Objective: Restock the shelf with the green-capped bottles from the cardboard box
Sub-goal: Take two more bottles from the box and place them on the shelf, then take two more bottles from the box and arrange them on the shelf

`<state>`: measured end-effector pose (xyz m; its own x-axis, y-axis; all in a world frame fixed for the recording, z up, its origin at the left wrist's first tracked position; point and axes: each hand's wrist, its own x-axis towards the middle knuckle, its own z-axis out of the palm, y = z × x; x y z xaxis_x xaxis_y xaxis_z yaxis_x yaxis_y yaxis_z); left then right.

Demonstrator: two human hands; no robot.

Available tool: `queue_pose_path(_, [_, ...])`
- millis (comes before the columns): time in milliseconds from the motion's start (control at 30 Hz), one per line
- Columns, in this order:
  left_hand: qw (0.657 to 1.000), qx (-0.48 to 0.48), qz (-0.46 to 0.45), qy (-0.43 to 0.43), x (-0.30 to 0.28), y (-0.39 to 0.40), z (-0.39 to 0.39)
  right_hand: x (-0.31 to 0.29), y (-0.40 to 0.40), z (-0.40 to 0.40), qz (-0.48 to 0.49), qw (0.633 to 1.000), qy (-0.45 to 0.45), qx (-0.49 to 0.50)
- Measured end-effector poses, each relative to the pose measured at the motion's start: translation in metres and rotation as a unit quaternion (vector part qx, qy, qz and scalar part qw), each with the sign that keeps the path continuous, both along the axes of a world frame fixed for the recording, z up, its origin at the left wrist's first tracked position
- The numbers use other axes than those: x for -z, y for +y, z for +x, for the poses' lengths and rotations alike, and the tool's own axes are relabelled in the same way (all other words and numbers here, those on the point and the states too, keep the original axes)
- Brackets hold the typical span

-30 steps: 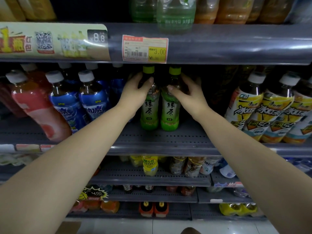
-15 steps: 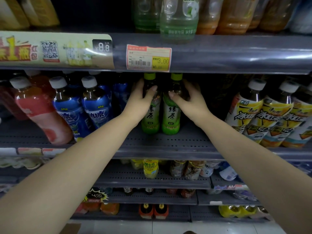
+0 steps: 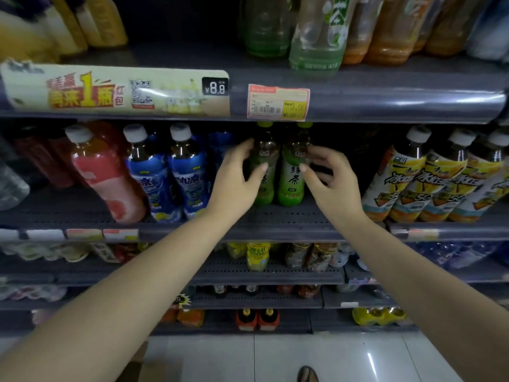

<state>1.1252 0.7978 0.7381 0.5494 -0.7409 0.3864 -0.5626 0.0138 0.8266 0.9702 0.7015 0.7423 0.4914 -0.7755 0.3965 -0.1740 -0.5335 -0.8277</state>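
Two green-capped tea bottles stand upright side by side on the grey middle shelf (image 3: 286,219), under the yellow price tag. The left green bottle (image 3: 266,150) is partly covered by my left hand (image 3: 237,180), whose thumb and fingers are spread just in front of it. Next to it stands the right green bottle (image 3: 292,177), with my right hand (image 3: 332,183) beside it, fingers curled loosely and apart from the label. Neither hand holds anything. A brown corner of the cardboard box (image 3: 139,363) shows at the bottom edge.
Blue-labelled bottles (image 3: 168,177) and a pink bottle (image 3: 104,172) stand to the left. To the right is a row of yellow-labelled bottles (image 3: 429,186). The upper shelf's edge (image 3: 385,100) hangs just above the green caps. Lower shelves hold more drinks, and a white tiled floor (image 3: 275,359) lies below.
Both hands were wrapped around the two green bottles; now their fingers have come off and the hands have drawn back slightly. The bottles stay standing on the shelf.
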Motion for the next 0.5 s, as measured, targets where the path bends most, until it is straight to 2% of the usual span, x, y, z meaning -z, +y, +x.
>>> queue_pose_path(100, [1.000, 0.019, 0.022, -0.008, 0.015, 0.045, -0.004, 0.000, 0.038, 0.004, -0.006, 0.999, 0.007, -0.037])
queue_pose_path(233, [0.999, -0.035, 0.038, -0.006, 0.055, 0.118, 0.015, 0.001, 0.098, 0.039, 0.013, 0.989, 0.002, -0.145])
queue_pose_path(367, [0.985, -0.155, 0.063, 0.046, 0.100, 0.209, 0.031, 0.018, 0.166, 0.099, 0.033, 0.955, 0.006, -0.295])
queue_pose_path(500, [0.944, -0.294, 0.133, 0.064, 0.142, 0.302, 0.034, 0.047, 0.241, 0.157, 0.067, 0.899, 0.014, -0.432])
